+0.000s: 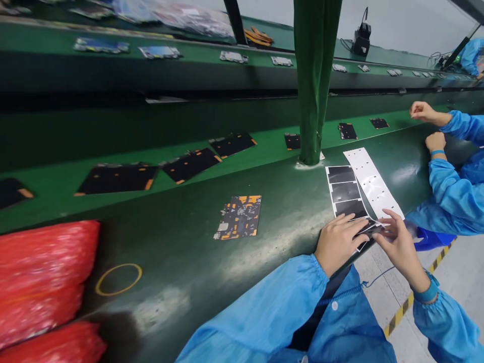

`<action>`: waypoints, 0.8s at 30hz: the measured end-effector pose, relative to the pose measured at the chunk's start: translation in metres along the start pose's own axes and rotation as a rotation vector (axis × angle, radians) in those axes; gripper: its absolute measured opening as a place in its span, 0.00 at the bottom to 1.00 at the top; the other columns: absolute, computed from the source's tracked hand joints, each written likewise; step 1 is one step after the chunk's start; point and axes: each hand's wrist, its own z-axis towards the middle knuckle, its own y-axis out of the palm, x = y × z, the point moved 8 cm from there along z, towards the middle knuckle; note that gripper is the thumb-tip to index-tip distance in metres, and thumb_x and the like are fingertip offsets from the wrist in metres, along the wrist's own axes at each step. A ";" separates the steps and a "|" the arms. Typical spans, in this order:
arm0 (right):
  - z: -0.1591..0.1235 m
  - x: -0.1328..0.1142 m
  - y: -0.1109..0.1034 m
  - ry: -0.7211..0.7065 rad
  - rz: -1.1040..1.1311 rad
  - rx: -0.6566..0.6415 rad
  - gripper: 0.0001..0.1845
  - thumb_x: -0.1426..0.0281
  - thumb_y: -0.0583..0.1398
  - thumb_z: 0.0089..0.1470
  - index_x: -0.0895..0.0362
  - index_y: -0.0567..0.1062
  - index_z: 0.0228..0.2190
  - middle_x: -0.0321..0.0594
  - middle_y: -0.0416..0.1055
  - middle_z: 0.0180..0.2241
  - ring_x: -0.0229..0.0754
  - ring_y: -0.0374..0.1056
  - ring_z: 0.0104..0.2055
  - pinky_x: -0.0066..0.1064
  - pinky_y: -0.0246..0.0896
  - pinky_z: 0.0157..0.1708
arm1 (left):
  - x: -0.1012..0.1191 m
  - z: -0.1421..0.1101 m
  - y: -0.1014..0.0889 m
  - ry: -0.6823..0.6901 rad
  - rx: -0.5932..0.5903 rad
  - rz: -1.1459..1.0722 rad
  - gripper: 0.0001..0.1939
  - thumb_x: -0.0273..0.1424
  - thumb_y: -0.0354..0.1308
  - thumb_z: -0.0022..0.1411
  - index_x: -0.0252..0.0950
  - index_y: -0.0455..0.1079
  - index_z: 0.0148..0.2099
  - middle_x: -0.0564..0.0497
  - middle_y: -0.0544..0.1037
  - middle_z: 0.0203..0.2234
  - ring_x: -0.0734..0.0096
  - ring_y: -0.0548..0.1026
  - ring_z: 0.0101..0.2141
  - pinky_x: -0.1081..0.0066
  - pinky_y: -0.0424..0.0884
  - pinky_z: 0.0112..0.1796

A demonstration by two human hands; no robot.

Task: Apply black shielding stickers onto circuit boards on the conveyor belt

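Observation:
A sheet of black stickers on white backing [345,190] lies near the bench's front edge, its near end bent up. Across the lower part of this sheet rests my left hand [338,242], open, fingers stretched out and lying flat. My right hand [401,247] is closed at the near corner, thumb and fingers pinching the edge of a black sticker [368,229]; the exact grip is partly hidden. Beside it lies a white strip with small dark marks [372,181]. To the left on the bench is a circuit board [240,218] with black and orange areas.
A green conveyor belt [264,151] carries several black-covered boards [117,179]. A green-wrapped post [312,80] rises from the bench. Red bubble-wrap packs [45,272] and a yellow rubber band [118,280] lie left. A co-worker's hands [429,112] are at right.

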 end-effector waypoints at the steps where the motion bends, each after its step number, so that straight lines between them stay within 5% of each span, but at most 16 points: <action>1: -0.001 0.004 -0.001 0.048 0.078 -0.017 0.28 0.63 0.66 0.61 0.52 0.68 0.60 0.38 0.78 0.35 0.42 0.77 0.32 0.33 0.78 0.33 | 0.004 0.002 -0.005 0.002 0.020 -0.023 0.18 0.41 0.63 0.72 0.43 0.78 0.59 0.49 0.84 0.54 0.53 0.79 0.59 0.50 0.74 0.62; 6: 0.002 -0.025 -0.025 -0.024 0.108 -0.158 0.26 0.65 0.64 0.64 0.51 0.67 0.62 0.41 0.80 0.40 0.44 0.78 0.38 0.36 0.79 0.38 | 0.049 0.040 -0.046 0.124 -0.066 -0.125 0.26 0.37 0.56 0.74 0.41 0.66 0.71 0.47 0.68 0.70 0.54 0.67 0.69 0.50 0.63 0.70; 9: 0.011 -0.055 -0.044 -0.112 0.077 -0.240 0.27 0.66 0.65 0.63 0.49 0.69 0.61 0.41 0.79 0.39 0.45 0.79 0.38 0.37 0.80 0.39 | 0.079 0.076 -0.070 0.217 -0.261 -0.123 0.23 0.29 0.57 0.69 0.44 0.74 0.64 0.50 0.81 0.59 0.54 0.76 0.61 0.49 0.64 0.68; 11: 0.021 -0.069 -0.063 -0.143 0.130 -0.095 0.29 0.65 0.67 0.62 0.48 0.68 0.62 0.40 0.79 0.38 0.45 0.80 0.38 0.38 0.81 0.40 | 0.088 0.097 -0.089 0.186 -0.309 -0.149 0.14 0.29 0.60 0.66 0.44 0.82 0.51 0.52 0.87 0.44 0.56 0.83 0.47 0.54 0.74 0.58; 13: 0.029 -0.072 -0.078 -0.143 0.226 0.125 0.32 0.62 0.65 0.64 0.48 0.64 0.65 0.42 0.79 0.42 0.46 0.80 0.41 0.40 0.81 0.42 | 0.087 0.114 -0.112 0.069 -0.214 -0.245 0.06 0.30 0.64 0.63 0.41 0.83 0.40 0.53 0.86 0.35 0.61 0.83 0.37 0.62 0.78 0.46; 17: 0.038 -0.064 -0.060 -0.121 0.404 0.241 0.38 0.58 0.62 0.65 0.46 0.55 0.70 0.45 0.78 0.47 0.46 0.81 0.41 0.41 0.81 0.42 | 0.057 0.119 -0.135 -0.190 0.096 -0.572 0.07 0.34 0.68 0.59 0.37 0.79 0.38 0.52 0.84 0.32 0.67 0.81 0.32 0.70 0.75 0.36; 20: 0.051 -0.049 -0.032 -0.049 0.454 0.236 0.41 0.63 0.67 0.58 0.46 0.57 0.67 0.39 0.78 0.40 0.42 0.78 0.32 0.34 0.78 0.33 | 0.016 0.108 -0.113 -0.348 0.173 -0.749 0.12 0.37 0.70 0.57 0.35 0.77 0.40 0.52 0.83 0.30 0.70 0.80 0.30 0.73 0.74 0.33; 24: 0.086 -0.026 0.001 0.040 0.444 0.146 0.29 0.65 0.68 0.53 0.51 0.69 0.55 0.34 0.75 0.34 0.37 0.72 0.26 0.29 0.72 0.26 | -0.047 0.089 -0.071 -0.565 0.214 -0.824 0.21 0.39 0.71 0.57 0.34 0.73 0.48 0.49 0.83 0.31 0.66 0.81 0.30 0.70 0.77 0.33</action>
